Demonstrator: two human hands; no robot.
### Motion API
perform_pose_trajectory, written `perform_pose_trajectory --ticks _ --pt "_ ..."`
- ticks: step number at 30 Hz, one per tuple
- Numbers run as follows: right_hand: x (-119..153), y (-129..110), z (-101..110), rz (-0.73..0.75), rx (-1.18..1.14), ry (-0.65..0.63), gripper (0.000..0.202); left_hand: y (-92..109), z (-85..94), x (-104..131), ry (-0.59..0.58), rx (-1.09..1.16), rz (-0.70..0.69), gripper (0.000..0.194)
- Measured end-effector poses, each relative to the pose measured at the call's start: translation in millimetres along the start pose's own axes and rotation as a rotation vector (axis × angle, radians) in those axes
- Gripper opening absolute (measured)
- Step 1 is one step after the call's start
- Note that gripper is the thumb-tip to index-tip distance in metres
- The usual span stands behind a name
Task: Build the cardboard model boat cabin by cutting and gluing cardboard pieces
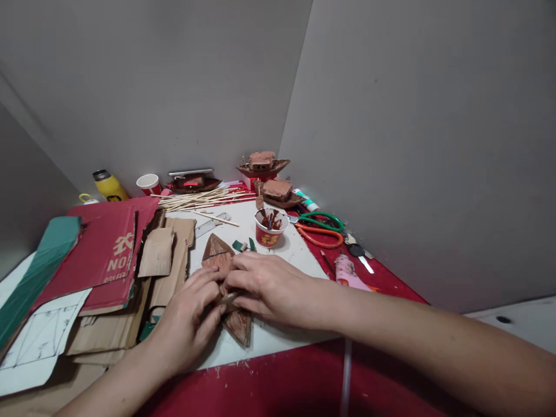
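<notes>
A brown model boat [240, 329] lies on a white sheet [278, 341], its pointed ends showing above and below my hands. My left hand [193, 310] is curled against the boat's left side, with the fingers bent onto its middle. From the right, my right hand [269, 286] reaches over the same middle part, its fingers pinched on the boat. The fingertips of both hands nearly meet, and they hide the part between them. Just beyond stands a red paper cup [270, 236] with dark brown paint inside.
Cardboard pieces [108, 329] and a red board [93, 249] are piled at the left. Thin wooden sticks [195, 201], a yellow bottle [110, 185] and finished boats [278, 191] stand behind. Scissors [319, 229] and a black-headed key [357, 250] lie at the right.
</notes>
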State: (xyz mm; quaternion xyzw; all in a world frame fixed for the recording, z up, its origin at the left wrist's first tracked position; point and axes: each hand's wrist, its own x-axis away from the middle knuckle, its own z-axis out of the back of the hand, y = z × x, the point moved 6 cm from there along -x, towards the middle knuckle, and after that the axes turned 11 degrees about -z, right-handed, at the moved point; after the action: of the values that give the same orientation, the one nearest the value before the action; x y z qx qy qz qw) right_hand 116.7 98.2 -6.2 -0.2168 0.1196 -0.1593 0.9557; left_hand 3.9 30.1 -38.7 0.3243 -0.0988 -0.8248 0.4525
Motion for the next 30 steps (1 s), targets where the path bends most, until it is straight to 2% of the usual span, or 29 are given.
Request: perform_pose_trajectory --ticks 3,7,13,18,21,24,27,30 --pt "-3.1 3.5 -3.1 0.041 -0.082 0.017 0.013 -0.4 -0.7 -0.2 -0.008 -0.002 0.005 0.01" --pt "-2.7 8.1 -9.1 0.033 -0.131 0.011 0.012 -0.5 -2.3 1.1 -0.016 -0.027 -0.015 0.011" --pt "-0.9 7.3 -12.3 -0.027 -0.069 -0.01 0.011 -2.4 -2.8 2.5 -0.053 -0.104 0.024 0.012" --pt "-3.2 1.6 -6.6 -0.043 -0.003 -0.005 0.007 0.1 1.7 3.8 -0.05 -0.112 0.084 0.011" --pt "-3.7 0.3 -3.4 -0.048 0.013 -0.006 0.007 3.9 10.2 11.6 0.032 -0.079 0.133 0.01" --pt "-3.3 -0.3 -2.0 -0.052 0.031 -0.002 0.005 3.0 21.8 27.7 0.188 0.021 0.287 0.002" --pt "-2.9 -2.0 -2.3 -0.071 0.069 -0.006 0.005 -2.2 29.5 46.6 0.381 0.181 0.471 0.017" --pt "-1.6 -5.4 -1.6 -0.097 0.106 -0.009 0.008 -8.5 26.6 59.1 0.548 0.407 0.628 0.024"
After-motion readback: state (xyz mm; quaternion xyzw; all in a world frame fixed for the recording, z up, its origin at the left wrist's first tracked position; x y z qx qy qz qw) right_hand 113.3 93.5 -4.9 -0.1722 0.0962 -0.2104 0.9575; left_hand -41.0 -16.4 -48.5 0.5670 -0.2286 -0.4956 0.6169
